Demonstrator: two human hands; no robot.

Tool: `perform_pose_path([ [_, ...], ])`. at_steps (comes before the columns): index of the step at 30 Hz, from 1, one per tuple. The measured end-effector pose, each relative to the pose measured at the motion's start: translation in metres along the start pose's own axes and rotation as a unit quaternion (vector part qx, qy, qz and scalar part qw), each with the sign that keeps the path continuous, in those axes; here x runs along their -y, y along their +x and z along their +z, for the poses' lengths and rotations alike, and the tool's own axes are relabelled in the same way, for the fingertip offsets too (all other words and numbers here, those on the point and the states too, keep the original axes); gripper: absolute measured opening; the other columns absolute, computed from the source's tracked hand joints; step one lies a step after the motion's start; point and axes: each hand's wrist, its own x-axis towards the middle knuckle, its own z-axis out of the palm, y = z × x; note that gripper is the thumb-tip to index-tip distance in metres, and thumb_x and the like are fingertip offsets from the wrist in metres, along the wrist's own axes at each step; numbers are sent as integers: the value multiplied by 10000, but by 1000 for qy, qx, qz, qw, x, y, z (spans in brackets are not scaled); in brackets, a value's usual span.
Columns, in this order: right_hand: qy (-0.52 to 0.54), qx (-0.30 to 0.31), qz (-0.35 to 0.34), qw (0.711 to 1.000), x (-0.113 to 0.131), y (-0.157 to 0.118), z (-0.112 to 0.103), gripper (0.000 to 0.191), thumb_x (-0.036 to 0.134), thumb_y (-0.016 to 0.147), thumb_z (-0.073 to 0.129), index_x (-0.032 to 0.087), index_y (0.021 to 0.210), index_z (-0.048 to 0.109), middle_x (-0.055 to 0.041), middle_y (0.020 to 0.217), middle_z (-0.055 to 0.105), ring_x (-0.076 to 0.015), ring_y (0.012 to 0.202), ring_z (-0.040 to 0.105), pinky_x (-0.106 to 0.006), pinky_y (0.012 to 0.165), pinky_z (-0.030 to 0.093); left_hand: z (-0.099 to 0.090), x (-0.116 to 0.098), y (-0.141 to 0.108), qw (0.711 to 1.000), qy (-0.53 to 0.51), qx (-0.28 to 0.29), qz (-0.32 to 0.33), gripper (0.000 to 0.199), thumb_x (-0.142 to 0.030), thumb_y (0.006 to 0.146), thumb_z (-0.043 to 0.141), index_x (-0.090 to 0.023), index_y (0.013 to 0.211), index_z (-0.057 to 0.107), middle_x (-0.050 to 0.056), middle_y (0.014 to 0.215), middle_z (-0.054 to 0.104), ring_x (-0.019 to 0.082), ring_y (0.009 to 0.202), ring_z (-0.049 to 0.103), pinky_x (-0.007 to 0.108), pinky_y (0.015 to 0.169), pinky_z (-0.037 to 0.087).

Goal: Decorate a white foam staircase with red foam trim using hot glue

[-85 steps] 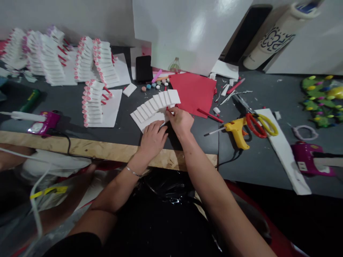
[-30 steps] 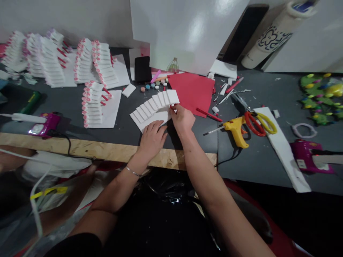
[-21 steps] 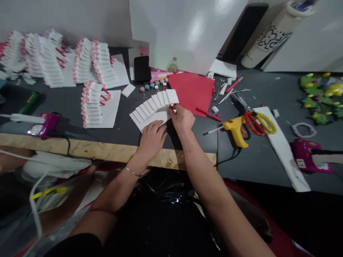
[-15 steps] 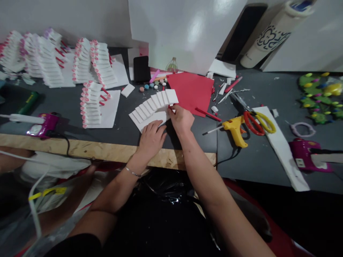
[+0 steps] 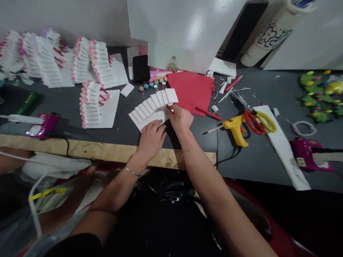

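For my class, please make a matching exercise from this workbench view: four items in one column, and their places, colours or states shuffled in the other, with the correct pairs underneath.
Column one
1. Left hand
2. Right hand
3. Scissors
4. Glue gun

Column two
A. One red handle loop, one yellow
B. Pinching a small red piece
C. Yellow body, lying on the dark tabletop
D. Palm down at the near edge of a white card

Right pairs
1-D
2-B
3-A
4-C
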Motion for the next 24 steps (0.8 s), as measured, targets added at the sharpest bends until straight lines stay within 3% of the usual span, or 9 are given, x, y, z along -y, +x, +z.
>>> perform_pose_path([
  [24,23,9,-1,1000,-1,0,-1,345,474,974,481,320,1208,681,-51,948,768,-209,875,693,-297,742,484,-1,0,0,1000,-5,0,-1,280,-243,972,499,-179,1211,629,148,1325,618,301,1262,527,472,1005,458],
])
